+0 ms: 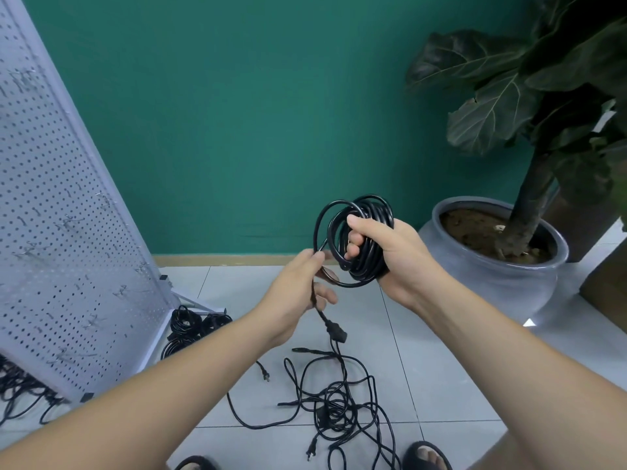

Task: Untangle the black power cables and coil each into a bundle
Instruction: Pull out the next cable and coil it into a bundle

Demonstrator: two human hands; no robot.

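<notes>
Black cable coil (359,239) in right hand (397,256)

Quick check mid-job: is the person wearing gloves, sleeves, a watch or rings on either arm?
No. The left hand and right hand are ungloved, with no rings showing. The left forearm and right forearm are uncovered to the frame edge: no sleeve, watch or bracelet in view. The only wear visible is black open-toed sandals.

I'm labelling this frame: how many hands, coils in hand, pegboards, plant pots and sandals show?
hands: 2 (left, right)
coil in hand: 1
pegboard: 1
pot: 1
sandals: 2 ()
Total: 7
</notes>
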